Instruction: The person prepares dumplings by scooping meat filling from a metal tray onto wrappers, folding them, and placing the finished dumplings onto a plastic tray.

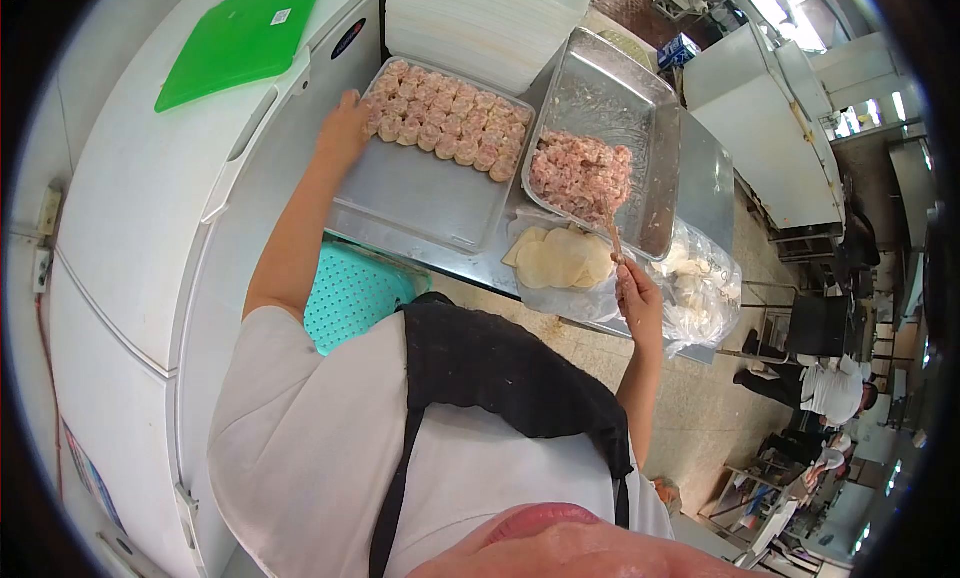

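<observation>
A metal tray (pixel 420 203) carries tight rows of open-topped, meat-filled dumplings (pixel 450 118) across its far half. At the left end of these rows is my left hand (pixel 345 130), fingers bent in against the end dumplings; whatever it holds is hidden. My right hand (pixel 638 296) is closed around the end of a thin spatula-like stick (pixel 612 233). The stick's far end reaches into pink minced filling (pixel 580 173), heaped in the near part of a deep metal pan (pixel 655 128). Just below the pan, round dough wrappers (pixel 555 258) lie overlapping on plastic.
A clear plastic bag (pixel 700 288) with pale contents lies right of the wrappers. On the left stands a white freezer (pixel 130 228) with a green cutting board (pixel 240 43) on top. A turquoise perforated basket (pixel 350 293) is below the table edge. A person (pixel 830 388) is far right.
</observation>
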Tool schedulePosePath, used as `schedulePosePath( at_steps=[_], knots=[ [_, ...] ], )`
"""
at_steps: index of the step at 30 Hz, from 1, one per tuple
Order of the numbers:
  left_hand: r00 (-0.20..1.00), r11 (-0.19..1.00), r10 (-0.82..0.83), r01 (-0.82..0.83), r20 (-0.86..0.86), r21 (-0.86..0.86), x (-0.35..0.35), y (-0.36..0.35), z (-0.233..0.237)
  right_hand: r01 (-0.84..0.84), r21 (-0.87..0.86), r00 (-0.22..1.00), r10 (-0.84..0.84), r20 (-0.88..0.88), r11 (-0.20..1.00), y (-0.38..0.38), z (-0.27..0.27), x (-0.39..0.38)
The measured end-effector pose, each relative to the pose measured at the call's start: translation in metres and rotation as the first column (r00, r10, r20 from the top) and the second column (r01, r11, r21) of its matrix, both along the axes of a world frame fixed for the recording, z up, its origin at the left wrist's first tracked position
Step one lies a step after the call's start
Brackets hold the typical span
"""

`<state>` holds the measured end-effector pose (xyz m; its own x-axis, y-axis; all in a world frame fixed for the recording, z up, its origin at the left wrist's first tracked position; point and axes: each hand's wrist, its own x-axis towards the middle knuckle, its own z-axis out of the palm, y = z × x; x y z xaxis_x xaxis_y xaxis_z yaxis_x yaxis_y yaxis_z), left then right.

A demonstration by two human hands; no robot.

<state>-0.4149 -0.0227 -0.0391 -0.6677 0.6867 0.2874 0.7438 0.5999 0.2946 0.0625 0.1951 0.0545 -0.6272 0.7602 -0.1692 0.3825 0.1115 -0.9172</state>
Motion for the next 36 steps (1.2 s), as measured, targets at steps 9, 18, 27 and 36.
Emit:
schedulePosePath(
  at_steps=[9,18,27,36],
  knots=[
    [0.976,0.989,0.090,-0.110,-0.200,-0.094,0.013,0.003,0.009,-0.258,0.302,0.959,0.205,0.198,0.918,0.050,0.014,0.000],
    [0.869,0.866,-0.424,0.308,0.253,0.394,0.227,0.078,0.066,-0.697,0.516,0.638,0.101,0.763,0.498,0.164,0.057,-0.010],
    [0.852,0.871,-0.458,0.374,0.253,0.317,0.337,0.144,-0.009,-0.842,0.519,0.539,0.197,0.819,0.144,0.175,0.036,0.005],
    [0.895,0.872,-0.398,0.302,0.202,0.385,0.357,0.153,0.013,-0.743,0.627,0.652,0.462,0.600,0.234,0.175,-0.041,-0.009]
  ],
)
